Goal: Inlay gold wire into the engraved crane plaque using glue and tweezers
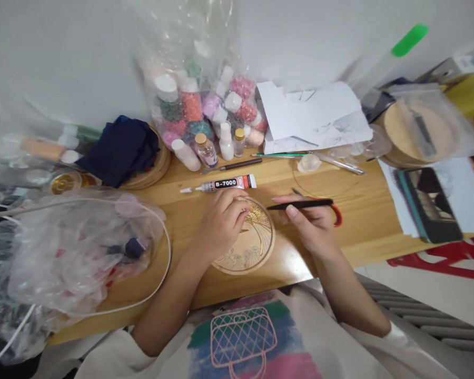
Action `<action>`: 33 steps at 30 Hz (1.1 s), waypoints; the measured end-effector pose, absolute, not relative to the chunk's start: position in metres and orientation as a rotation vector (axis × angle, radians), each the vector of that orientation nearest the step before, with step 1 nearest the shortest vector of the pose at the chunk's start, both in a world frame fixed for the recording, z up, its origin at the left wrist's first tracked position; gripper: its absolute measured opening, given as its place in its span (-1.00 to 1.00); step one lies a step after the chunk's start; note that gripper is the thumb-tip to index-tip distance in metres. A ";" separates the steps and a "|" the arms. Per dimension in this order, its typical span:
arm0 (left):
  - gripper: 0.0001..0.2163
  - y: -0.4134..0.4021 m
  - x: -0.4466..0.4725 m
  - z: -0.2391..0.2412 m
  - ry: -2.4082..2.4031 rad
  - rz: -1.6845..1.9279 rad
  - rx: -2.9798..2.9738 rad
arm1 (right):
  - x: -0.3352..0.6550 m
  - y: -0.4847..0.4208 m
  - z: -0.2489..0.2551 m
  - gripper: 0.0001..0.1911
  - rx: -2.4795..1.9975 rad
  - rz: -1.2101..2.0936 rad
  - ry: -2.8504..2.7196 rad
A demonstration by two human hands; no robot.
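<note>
In the head view, the round wooden disc (253,245) lies flat on the bench (177,223), between the person's two hands and near the body. The left hand (222,218) covers its upper left part, fingers bent over the gold wire (259,215); whether they pinch the wire or only press on it, I cannot tell. The right hand (311,225) grasps black tweezers (318,203), their points just beside the disc's right edge. An orange-red handle (338,216) shows behind that hand; whether it is held too is unclear. The step in hand looks like fine wirework on the disc's face, and the next move would seem to call for steady left fingers and light, exact tweezer tips.

The disc is smooth, pale wood with a plain border and dark line drawing; the wire is shiny, thin and curved into fanned strands. Just beyond lies a tube (225,183) marked B-7000, with a slim pointed nozzle. Small capped bottles (207,151) stand behind it, and crinkled clear plastic (63,252) spreads at the left over the grained bench
</note>
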State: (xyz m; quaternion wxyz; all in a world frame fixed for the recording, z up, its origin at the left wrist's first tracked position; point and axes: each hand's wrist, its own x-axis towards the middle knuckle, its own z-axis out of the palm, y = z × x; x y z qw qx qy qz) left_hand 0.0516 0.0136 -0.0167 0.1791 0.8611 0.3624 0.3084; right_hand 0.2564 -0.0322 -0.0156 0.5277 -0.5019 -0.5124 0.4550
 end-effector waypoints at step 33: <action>-0.95 0.012 0.051 -0.011 1.043 0.839 2.460 | 0.248 -0.030 -0.013 -0.74 -1.120 0.668 -1.757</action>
